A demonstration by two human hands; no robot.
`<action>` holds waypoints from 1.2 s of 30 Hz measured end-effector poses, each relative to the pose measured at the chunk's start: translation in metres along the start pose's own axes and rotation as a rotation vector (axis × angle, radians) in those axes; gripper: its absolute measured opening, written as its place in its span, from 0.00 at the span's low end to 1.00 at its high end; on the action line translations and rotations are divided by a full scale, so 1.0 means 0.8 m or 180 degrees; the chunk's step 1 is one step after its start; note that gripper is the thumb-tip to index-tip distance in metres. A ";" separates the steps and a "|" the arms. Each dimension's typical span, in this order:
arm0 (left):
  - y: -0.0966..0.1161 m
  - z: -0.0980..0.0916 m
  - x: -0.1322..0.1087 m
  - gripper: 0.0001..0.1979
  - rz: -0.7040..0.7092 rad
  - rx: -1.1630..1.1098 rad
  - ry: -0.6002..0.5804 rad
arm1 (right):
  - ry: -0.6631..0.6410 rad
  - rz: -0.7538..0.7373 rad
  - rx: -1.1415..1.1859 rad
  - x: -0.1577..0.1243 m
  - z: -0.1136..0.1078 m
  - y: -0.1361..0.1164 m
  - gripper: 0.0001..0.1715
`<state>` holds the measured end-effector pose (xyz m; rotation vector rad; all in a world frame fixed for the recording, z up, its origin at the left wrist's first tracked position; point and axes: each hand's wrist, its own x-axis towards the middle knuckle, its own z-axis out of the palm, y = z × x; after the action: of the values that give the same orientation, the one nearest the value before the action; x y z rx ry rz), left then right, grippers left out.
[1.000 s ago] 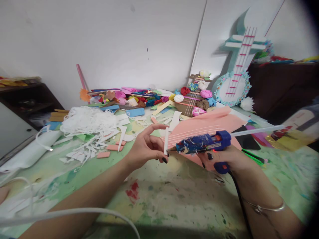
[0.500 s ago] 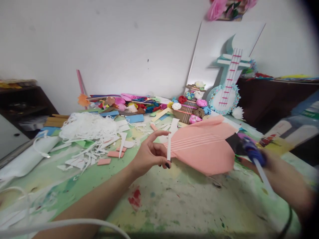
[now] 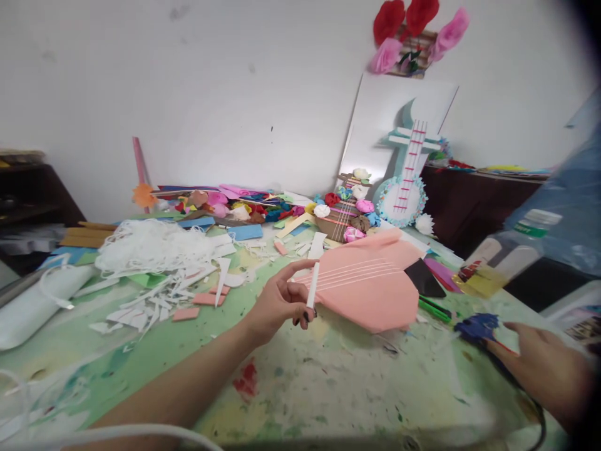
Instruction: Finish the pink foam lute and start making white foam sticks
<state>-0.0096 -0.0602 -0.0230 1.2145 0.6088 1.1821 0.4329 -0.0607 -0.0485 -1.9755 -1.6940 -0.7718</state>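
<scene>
My left hand pinches a short white foam strip upright between thumb and fingers, just left of a pink foam sheet strung with white lines. My right hand is low at the right edge of the table, blurred, with its fingers spread over the blue glue gun, which lies on the paint-stained table. Whether the fingers still touch the gun is unclear.
White foam offcuts and strips are piled at the left. Coloured paper flowers and scraps line the back. A small decorated guitar model and a larger one stand against the wall. A plastic bottle lies at the right.
My right hand swung the glue gun away from the white strip, down to the right, and laid it on the table. My left hand kept the strip almost still. The view tilted upward.
</scene>
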 end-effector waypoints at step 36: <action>-0.013 0.020 -0.011 0.41 -0.0344 -0.0442 0.0052 | -0.0641 -0.0001 0.6338 -0.041 -0.087 -0.348 0.30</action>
<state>0.0052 -0.0731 -0.0297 1.0431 0.5875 1.1255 0.1457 -0.0836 -0.0277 -0.5203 -1.3132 0.9533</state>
